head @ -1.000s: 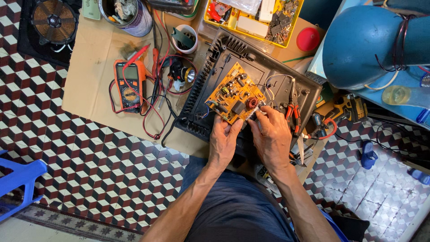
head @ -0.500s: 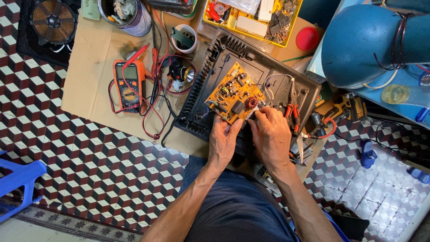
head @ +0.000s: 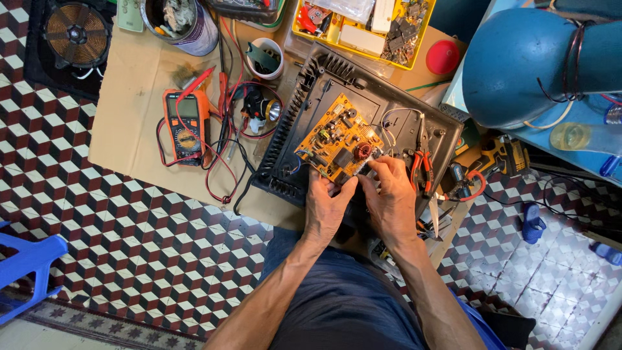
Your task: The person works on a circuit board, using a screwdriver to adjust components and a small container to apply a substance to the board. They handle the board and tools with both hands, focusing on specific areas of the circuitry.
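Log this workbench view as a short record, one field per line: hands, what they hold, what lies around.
left hand: grips the near edge of the circuit board
right hand: fingertips on the board's near right corner
circuit board: orange, tilted, resting in the black casing
pliers: red handles, lying on the casing right of the board
multimeter: orange, on the cardboard sheet, its leads tangled beside it
parts tray: yellow, beyond the casing
floor: patterned tiles

Low cardboard-topped table (head: 139, 97) standing on chequered tile floor (head: 123, 246). Black appliance casing (head: 402, 123) lying at centre; left of casing, orange multimeter (head: 186, 120); above casing, yellow parts tray (head: 363, 26).
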